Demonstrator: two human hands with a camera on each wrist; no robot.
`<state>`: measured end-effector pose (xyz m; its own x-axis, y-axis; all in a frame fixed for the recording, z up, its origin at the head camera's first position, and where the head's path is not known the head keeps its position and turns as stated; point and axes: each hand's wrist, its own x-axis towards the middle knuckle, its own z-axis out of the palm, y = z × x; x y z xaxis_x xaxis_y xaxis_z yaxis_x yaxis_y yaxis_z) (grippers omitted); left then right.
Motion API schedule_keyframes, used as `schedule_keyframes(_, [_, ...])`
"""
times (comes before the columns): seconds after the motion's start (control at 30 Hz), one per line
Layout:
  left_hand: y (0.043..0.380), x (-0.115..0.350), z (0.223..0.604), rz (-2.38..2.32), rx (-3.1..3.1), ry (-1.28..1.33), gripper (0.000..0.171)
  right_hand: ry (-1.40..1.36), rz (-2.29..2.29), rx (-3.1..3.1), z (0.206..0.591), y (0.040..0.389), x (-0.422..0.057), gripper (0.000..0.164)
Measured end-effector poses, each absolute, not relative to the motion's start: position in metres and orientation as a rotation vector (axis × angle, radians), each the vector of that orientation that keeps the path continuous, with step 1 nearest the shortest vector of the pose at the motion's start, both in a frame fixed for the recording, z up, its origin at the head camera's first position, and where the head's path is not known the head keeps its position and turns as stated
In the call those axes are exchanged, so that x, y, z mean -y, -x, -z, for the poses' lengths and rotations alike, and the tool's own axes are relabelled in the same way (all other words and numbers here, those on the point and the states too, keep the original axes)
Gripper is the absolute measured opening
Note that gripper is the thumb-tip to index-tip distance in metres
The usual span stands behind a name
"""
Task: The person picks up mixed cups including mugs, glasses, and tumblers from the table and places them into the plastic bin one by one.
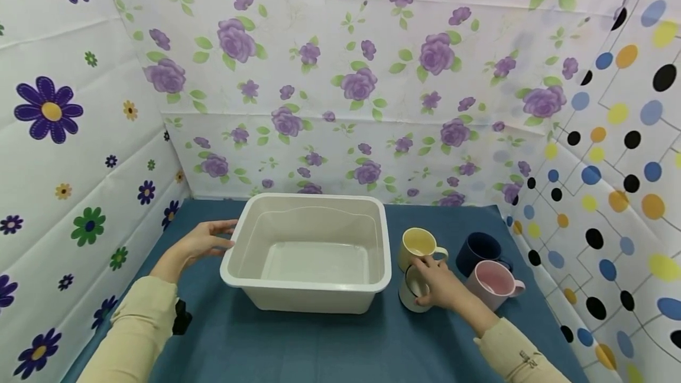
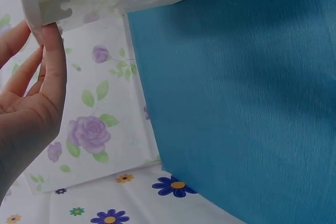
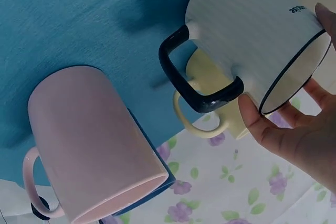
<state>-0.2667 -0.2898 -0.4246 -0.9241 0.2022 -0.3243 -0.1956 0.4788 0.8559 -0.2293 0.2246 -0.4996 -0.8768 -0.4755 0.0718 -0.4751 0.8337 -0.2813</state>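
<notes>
A white mug (image 3: 247,30) with a dark rim and dark handle stands tilted in the right wrist view. My right hand (image 1: 443,285) grips it at the mouth, its fingers and thumb spread around the rim. Just behind, a yellow mug (image 1: 417,242) is close to those fingers. To the left, a large off-white basin (image 1: 305,286) sits on the table. My left hand (image 1: 199,242) is at the basin's left rim, with fairly straight fingertips touching the edge in the left wrist view (image 2: 39,90).
Right of my right hand stand a pink mug (image 1: 495,283) and a dark blue mug (image 1: 477,250), close together. A blue cloth (image 1: 298,347) covers the table. Patterned sheets hang behind and at both sides.
</notes>
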Motion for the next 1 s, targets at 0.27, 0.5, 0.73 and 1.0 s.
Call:
schedule_keyframes(0.27, [0.263,0.294,0.425,-1.426,-2.348,0.001,0.069,0.774,0.336,-3.057,0.501,0.228,-0.217,0.074])
schedule_keyframes(0.5, [0.259,0.293,0.426,-1.408,-2.371,0.016,0.067,0.708,0.333,-3.027,0.501,0.23,-0.218,0.074])
schedule_keyframes(0.73, [0.261,0.289,0.421,-1.383,-2.388,0.001,0.065,0.699,0.342,-2.996,0.485,0.234,-0.219,0.074])
schedule_keyframes(1.0, [0.263,0.284,0.417,-1.402,-2.355,0.088,0.067,0.693,0.274,-2.993,0.473,0.235,-0.218,0.072])
